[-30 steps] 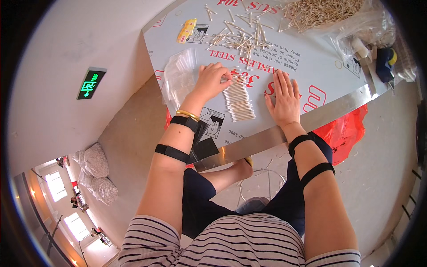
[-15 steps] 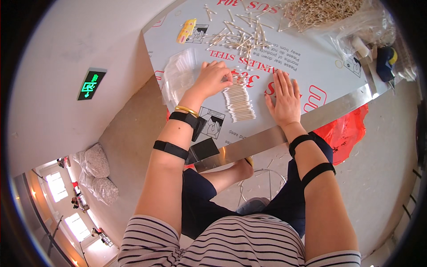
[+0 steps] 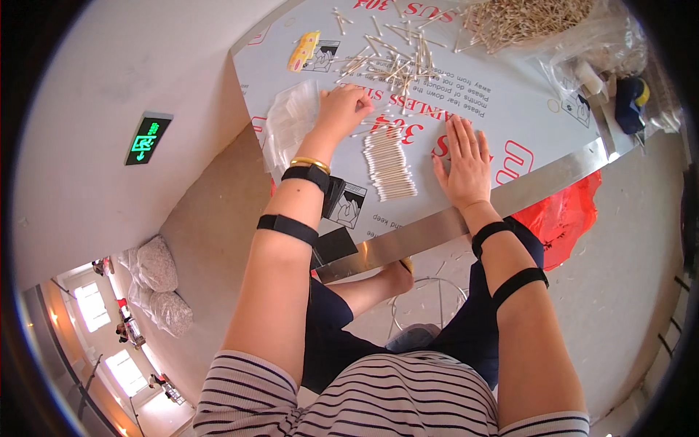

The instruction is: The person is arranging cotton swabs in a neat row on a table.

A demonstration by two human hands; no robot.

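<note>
A neat row of cotton swabs (image 3: 390, 164) lies side by side on the metal-topped table, between my two hands. Just beyond the row's far end, my left hand (image 3: 345, 111) has its fingers curled in; whatever may be pinched in them is hidden. A few stray swabs lie close to its fingertips. To the right of the row, my right hand (image 3: 466, 160) rests flat on the tabletop (image 3: 510, 120), fingers stretched out and nothing in them. Farther back is a loose scatter of cotton swabs (image 3: 399, 62).
Clear plastic bags (image 3: 287, 120) lie left of my left hand, with a yellow packet (image 3: 304, 51) beyond. A large heap of swabs (image 3: 528, 22) fills an open plastic bag at the back right, near a dark blue tape dispenser (image 3: 632, 102). A red bag (image 3: 564, 222) hangs below the right edge.
My left hand has drawn away from the row's far end, moving farther out and slightly left. My right hand stays in place.
</note>
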